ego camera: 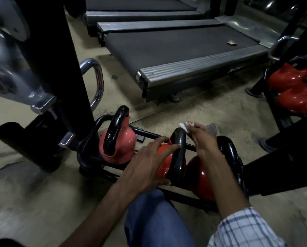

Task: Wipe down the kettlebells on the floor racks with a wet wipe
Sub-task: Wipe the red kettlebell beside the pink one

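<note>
Three red kettlebells with black handles sit in a low black floor rack (95, 168). The left kettlebell (120, 143) stands apart. My left hand (147, 163) lies over the middle kettlebell (164, 164), fingers spread on its red body beside the black handle (179, 148). My right hand (202, 138) pinches a small white wet wipe (184, 126) against the top of that handle. The right kettlebell (200, 177) is partly hidden behind my right forearm.
A treadmill deck (184, 49) lies ahead on the worn floor. A black machine post (59, 68) with a chrome bar stands at the left. A second rack with red kettlebells (292, 90) is at the far right. My knee in blue jeans (154, 216) is below.
</note>
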The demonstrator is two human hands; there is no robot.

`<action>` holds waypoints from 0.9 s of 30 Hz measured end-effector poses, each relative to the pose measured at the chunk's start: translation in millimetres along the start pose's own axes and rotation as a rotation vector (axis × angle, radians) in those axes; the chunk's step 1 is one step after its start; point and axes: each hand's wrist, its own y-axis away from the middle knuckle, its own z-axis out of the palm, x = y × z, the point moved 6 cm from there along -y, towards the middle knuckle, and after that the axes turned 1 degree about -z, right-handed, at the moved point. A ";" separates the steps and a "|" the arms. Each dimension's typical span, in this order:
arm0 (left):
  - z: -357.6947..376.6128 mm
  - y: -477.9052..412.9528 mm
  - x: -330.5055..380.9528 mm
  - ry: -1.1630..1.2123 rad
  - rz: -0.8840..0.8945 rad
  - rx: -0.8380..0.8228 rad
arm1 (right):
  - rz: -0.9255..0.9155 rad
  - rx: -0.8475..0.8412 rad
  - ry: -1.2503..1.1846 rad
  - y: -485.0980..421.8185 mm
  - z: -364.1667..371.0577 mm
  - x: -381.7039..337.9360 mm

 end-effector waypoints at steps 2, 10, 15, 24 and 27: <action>0.0 0.3 -0.2 0.008 -0.006 -0.009 | -0.194 -0.116 0.281 1.1 6.3 -22.2; -1.1 6.6 -12.4 -0.020 -0.147 0.036 | -0.503 -0.322 1.544 -9.5 80.6 -58.5; 0.1 5.6 -18.6 -0.049 -0.207 0.038 | -0.631 -0.367 1.719 28.4 82.0 -53.9; 0.4 -1.4 -12.2 -0.063 -0.022 -0.097 | -0.915 -0.364 1.238 143.9 13.0 4.4; -2.2 -0.1 -6.8 -0.077 0.055 -0.077 | -1.060 -0.237 1.064 154.6 -3.8 28.8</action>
